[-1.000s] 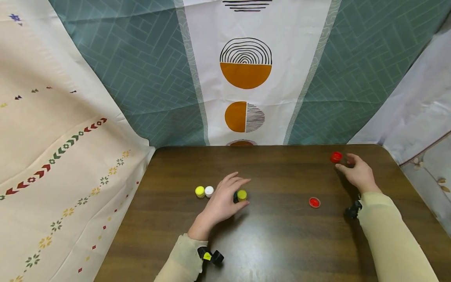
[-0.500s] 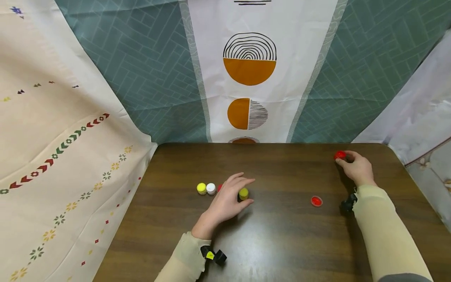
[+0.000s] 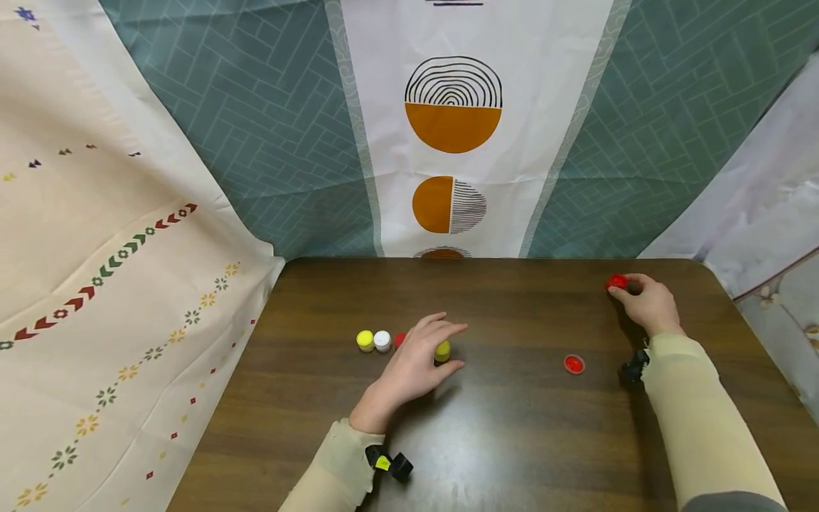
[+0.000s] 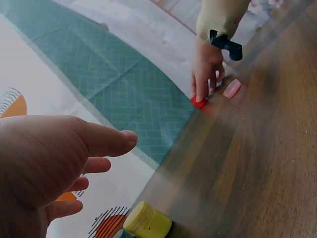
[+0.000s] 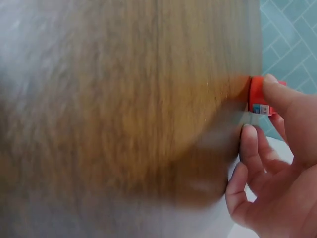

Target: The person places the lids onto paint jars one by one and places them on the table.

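At the far right of the table, my right hand [image 3: 652, 307] pinches a small red jar [image 3: 617, 282] between thumb and fingers. The right wrist view shows the red jar [image 5: 256, 95] standing on the table with a small label on its side. A round lid [image 3: 574, 364] with red inside lies nearer to me, apart from that hand. My left hand [image 3: 409, 364] hovers mid-table, fingers and thumb spread apart and holding nothing. Beside its thumb is a dark-yellow jar [image 3: 442, 351]; in the left wrist view this yellow jar [image 4: 148, 221] stands below the hand, with a greenish one partly cut off.
Left of my left hand, a bright yellow jar [image 3: 365, 341], a white jar [image 3: 382, 342] and a partly hidden red jar [image 3: 399, 340] stand in a row. The brown wooden table [image 3: 512, 441] ends at a hanging patterned cloth [image 3: 294, 142].
My right hand has moved slightly left onto the red jar and its fingers have closed around it. My left hand stays nearly in place. The head view has shifted a little.
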`<move>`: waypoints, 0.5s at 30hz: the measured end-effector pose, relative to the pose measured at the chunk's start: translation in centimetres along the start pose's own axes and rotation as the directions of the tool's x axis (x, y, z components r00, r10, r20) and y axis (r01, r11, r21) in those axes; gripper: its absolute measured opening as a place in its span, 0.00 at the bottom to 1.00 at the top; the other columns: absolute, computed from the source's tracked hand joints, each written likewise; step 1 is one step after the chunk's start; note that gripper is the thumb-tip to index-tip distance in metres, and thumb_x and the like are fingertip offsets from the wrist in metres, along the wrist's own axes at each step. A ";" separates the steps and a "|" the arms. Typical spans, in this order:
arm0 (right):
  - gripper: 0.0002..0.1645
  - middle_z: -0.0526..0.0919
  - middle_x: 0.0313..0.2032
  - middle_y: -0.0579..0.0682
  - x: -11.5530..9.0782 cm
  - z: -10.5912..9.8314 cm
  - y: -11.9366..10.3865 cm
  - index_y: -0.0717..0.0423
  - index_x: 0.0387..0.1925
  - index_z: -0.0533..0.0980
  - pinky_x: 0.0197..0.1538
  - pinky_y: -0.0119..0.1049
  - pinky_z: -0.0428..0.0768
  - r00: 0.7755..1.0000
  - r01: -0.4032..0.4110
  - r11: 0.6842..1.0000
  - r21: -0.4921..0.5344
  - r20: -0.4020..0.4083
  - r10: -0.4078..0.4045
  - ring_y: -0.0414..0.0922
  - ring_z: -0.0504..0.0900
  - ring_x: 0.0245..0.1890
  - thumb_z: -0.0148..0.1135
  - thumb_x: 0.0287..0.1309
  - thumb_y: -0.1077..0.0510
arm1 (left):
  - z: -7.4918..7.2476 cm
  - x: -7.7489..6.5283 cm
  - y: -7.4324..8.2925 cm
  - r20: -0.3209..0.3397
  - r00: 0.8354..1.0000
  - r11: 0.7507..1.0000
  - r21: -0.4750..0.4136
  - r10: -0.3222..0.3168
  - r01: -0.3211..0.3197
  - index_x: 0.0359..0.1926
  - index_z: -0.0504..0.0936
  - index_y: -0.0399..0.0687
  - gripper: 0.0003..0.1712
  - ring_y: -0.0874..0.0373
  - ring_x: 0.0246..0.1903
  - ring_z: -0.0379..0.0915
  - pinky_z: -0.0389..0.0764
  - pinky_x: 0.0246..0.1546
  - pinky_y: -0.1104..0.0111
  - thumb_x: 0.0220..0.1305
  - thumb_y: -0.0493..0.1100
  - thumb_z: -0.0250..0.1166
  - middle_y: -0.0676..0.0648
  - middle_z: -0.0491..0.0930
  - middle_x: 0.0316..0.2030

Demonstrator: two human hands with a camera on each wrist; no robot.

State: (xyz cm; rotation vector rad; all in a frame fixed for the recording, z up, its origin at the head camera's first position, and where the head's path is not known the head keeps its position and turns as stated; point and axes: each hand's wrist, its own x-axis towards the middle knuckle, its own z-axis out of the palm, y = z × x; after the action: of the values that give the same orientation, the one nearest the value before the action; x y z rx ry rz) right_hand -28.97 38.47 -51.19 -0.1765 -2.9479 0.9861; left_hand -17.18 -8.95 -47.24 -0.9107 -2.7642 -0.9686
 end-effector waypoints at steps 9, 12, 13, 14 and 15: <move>0.41 0.76 0.59 0.76 -2.1 -1.0 0.8 0.75 0.70 0.65 0.48 0.42 0.79 0.997 0.051 0.989 0.135 -0.058 -0.044 0.60 0.78 0.52 0.57 0.80 0.42 | 1.7 1.7 1.4 0.023 1.000 1.000 -0.007 0.020 -0.019 0.71 0.80 0.48 0.32 0.46 0.76 0.63 0.66 0.74 0.47 0.68 0.45 0.77 0.49 0.80 0.67; 0.37 0.79 0.57 0.70 -3.5 -1.7 0.7 0.72 0.72 0.64 0.40 0.23 0.74 0.992 0.100 0.970 0.220 -0.095 -0.081 0.39 0.79 0.45 0.57 0.81 0.46 | 3.2 3.3 2.7 0.063 0.996 0.998 0.023 0.064 -0.065 0.71 0.80 0.48 0.32 0.47 0.74 0.65 0.68 0.73 0.49 0.69 0.47 0.76 0.50 0.81 0.66; 0.35 0.80 0.55 0.65 -4.0 -1.9 0.7 0.72 0.72 0.64 0.39 0.19 0.74 0.990 0.119 0.962 0.247 -0.107 -0.095 0.34 0.78 0.42 0.56 0.81 0.47 | 3.7 4.0 3.2 0.082 0.994 0.996 0.030 0.078 -0.080 0.71 0.80 0.49 0.32 0.48 0.73 0.67 0.68 0.72 0.51 0.69 0.47 0.76 0.50 0.81 0.65; 0.33 0.81 0.53 0.58 -4.6 -2.0 0.6 0.72 0.71 0.63 0.39 0.17 0.75 0.987 0.140 0.948 0.287 -0.120 -0.109 0.29 0.77 0.40 0.56 0.82 0.50 | 4.3 4.6 3.6 0.102 0.990 0.994 0.042 0.093 -0.097 0.71 0.80 0.50 0.31 0.49 0.72 0.68 0.69 0.72 0.53 0.70 0.48 0.75 0.51 0.82 0.65; 0.31 0.81 0.52 0.51 -5.1 -2.1 0.5 0.72 0.71 0.63 0.40 0.17 0.76 0.983 0.165 0.930 0.329 -0.133 -0.127 0.27 0.77 0.39 0.56 0.82 0.53 | 4.9 5.3 4.1 0.123 0.987 0.992 0.052 0.104 -0.111 0.72 0.80 0.51 0.31 0.51 0.71 0.69 0.70 0.71 0.55 0.71 0.49 0.75 0.52 0.82 0.65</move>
State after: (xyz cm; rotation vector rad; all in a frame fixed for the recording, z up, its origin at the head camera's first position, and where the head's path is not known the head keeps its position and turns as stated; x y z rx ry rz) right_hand -23.69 39.53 -49.72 0.0001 -2.5953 1.3883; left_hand -18.67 -0.82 -47.59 -1.1311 -2.7895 -0.8377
